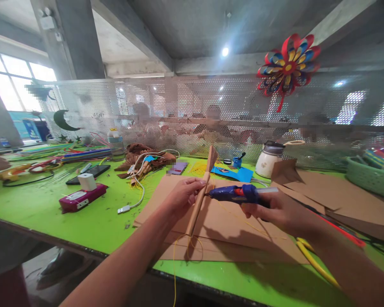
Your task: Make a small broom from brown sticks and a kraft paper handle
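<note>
My left hand [187, 194] is closed on a long folded brown paper piece [196, 211], which widens into a pleated fan shape at its top. Yellow string [175, 273] is tied near its lower end and trails over the table edge. In my right hand [272, 209] is a dark blue glue gun [233, 194] with a clear glue stick out of its back. The nozzle points left and meets or nearly meets the paper piece beside my left fingers. Under both hands lie flat brown paper sheets [243, 243].
A purple power strip [83, 198] with a white plug stands left on the green table [45, 221]. Behind are a white cable [142, 192], brown folded pieces [147, 160], a blue jar [237, 162] and a white bottle [267, 160]. A green basket [368, 177] sits right. A perforated screen closes the back.
</note>
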The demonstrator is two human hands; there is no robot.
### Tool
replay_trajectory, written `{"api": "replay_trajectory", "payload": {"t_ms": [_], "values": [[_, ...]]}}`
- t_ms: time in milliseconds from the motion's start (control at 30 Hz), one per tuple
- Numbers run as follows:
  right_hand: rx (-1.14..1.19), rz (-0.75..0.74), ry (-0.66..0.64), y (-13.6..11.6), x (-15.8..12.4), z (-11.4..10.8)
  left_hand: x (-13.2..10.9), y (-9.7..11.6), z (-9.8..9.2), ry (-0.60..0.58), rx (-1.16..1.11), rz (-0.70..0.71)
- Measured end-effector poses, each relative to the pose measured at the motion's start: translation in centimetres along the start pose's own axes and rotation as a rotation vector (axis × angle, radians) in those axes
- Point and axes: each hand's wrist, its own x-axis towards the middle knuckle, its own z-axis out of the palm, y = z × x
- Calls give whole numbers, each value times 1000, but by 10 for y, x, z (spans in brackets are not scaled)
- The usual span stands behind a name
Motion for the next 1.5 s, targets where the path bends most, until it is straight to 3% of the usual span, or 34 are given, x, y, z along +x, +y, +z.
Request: {"api": "replay_trajectory", "payload": {"t_ms": [367,433,500,600,667,733,867,967,1067,1233,1300,1333,1400,1500], "values": [[30,-85,-63,-5,-1,-6,0,0,-1,27,-22,13],[86,-72,10,-1,1,-9,0,-1,-3,29,9,20],[75,-20,161,9,6,-11,1,-1,-5,28,58,30],[-150,135,427,33,20,-9,2,0,-5,9,185,22],[-373,142,508,52,29,-5,1,0,-3,-29,292,9],[-513,132,493,68,36,0,0,0,-1,-69,376,5],[-554,148,445,81,42,12,-4,1,2,-157,460,25],[-546,141,434,77,40,16,-5,4,1,-315,527,13],[-531,153,509,68,36,10,-5,15,-2,-422,631,-14],[-514,124,771,28,19,-7,-8,41,-11,-482,769,36],[-526,-50,898,6,8,-6,-11,45,-12,-582,814,5],[-545,-178,884,-4,2,-4,-12,45,-10,-648,835,-26],[-603,-322,655,-15,-7,5,-12,39,-5,-763,872,-87],[-658,-340,285,-6,-19,24,-7,24,9,-815,937,-81]]}}
